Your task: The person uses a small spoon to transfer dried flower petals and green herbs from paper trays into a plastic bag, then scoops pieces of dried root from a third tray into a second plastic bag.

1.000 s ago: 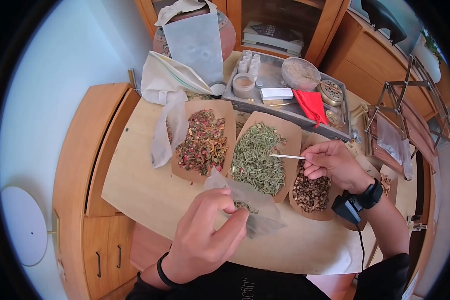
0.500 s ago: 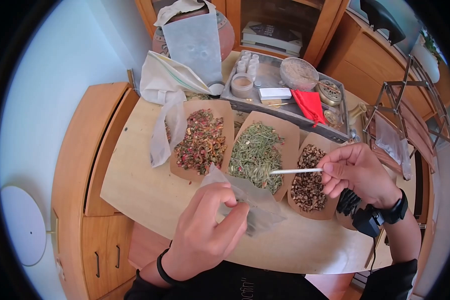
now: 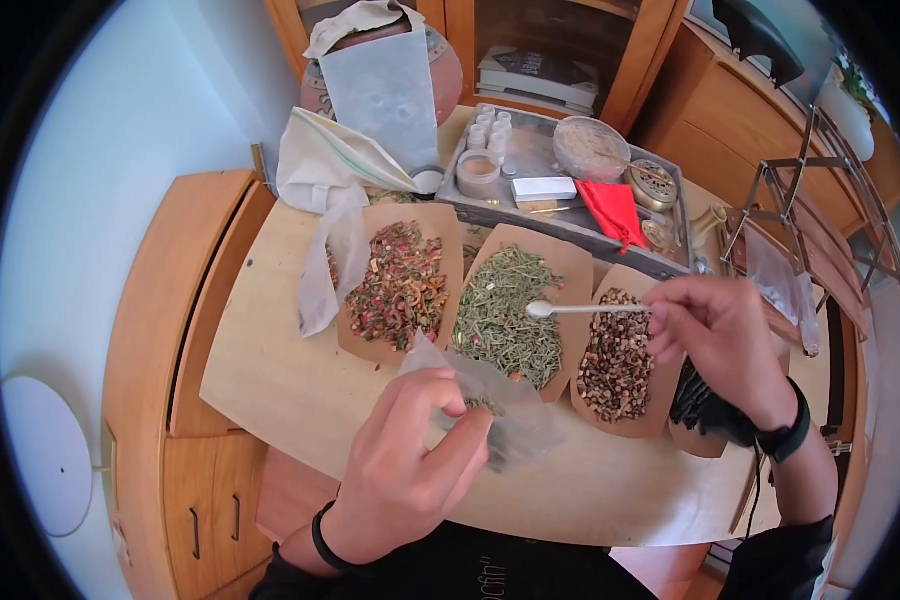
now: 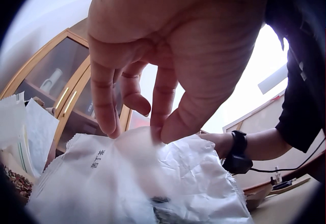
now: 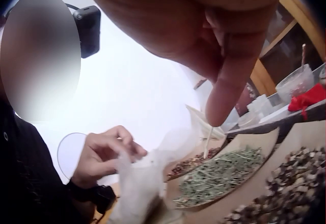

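Observation:
A translucent white paper bag (image 3: pixel 520 425) with a little green herb inside is pinched at its mouth by my left hand (image 3: pixel 405 465). In the left wrist view, thumb and fingertips meet at the bag's upper edge, and dark printed characters (image 4: pixel 97 159) show on its side. My right hand (image 3: pixel 715 335) grips the handle end of a small white spoon (image 3: pixel 590 309). The spoon's bowl points left, level over a brown paper tray of chopped green herb (image 3: pixel 510 320). Below the right hand is a paper tray of brown chopped pieces (image 3: pixel 615 370).
Left of the green herb lies a paper tray of red and yellow dried mix (image 3: pixel 395 290), beside another translucent bag (image 3: pixel 325 270). Behind, a grey tray (image 3: pixel 660 262) carries white bottles, tubs and a red pouch (image 3: pixel 610 210). Dark strips (image 3: pixel 705 405) lie in another tray at right.
My right hand has shifted right, and the spoon, which dipped lower half a second ago, is raised again with its bowl now showing. The left hand stays on the bag almost unmoved.

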Demonstrator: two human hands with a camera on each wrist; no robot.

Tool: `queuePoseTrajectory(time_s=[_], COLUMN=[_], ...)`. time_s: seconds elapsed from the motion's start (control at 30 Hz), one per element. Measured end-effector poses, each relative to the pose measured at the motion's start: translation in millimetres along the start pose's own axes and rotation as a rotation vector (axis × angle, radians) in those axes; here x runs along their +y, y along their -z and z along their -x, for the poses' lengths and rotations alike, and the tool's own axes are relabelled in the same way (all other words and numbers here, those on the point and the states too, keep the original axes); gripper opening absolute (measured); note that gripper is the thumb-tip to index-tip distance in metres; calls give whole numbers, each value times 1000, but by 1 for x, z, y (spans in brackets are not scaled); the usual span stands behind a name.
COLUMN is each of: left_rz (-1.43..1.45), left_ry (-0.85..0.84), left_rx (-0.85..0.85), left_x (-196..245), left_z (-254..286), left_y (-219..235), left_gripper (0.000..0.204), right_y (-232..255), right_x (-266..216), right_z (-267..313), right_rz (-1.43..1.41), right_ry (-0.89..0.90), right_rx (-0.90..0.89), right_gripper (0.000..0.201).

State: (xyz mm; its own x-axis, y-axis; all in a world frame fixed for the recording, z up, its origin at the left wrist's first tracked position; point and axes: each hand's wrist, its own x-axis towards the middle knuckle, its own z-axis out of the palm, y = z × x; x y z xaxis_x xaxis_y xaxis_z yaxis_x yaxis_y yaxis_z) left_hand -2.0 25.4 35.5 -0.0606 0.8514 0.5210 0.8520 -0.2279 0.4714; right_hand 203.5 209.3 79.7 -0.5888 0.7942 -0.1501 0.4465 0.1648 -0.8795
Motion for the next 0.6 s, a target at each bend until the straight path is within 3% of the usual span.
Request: queuePoseTrajectory(time_s=[0.17, 0.27, 0.33, 0.6], left_rz=[-25, -33, -10, -25], left_ry=[-18, -19, -62, -35], left_rx=[2, 10, 6, 11], left_x=[3, 3, 1, 1], left_z=[3, 5, 6, 5], left_y=[4, 5, 6, 7], left_gripper=[21, 21, 26, 25], right_y=[8, 2, -3, -16], right_x=[31, 34, 39, 63], right_z=[-19, -24, -29, -38], right_rz=[157, 50, -122, -401], right_ry=[39, -53, -212, -381], right_rx=[-14, -49, -167, -247], right_gripper=[12, 12, 13, 16])
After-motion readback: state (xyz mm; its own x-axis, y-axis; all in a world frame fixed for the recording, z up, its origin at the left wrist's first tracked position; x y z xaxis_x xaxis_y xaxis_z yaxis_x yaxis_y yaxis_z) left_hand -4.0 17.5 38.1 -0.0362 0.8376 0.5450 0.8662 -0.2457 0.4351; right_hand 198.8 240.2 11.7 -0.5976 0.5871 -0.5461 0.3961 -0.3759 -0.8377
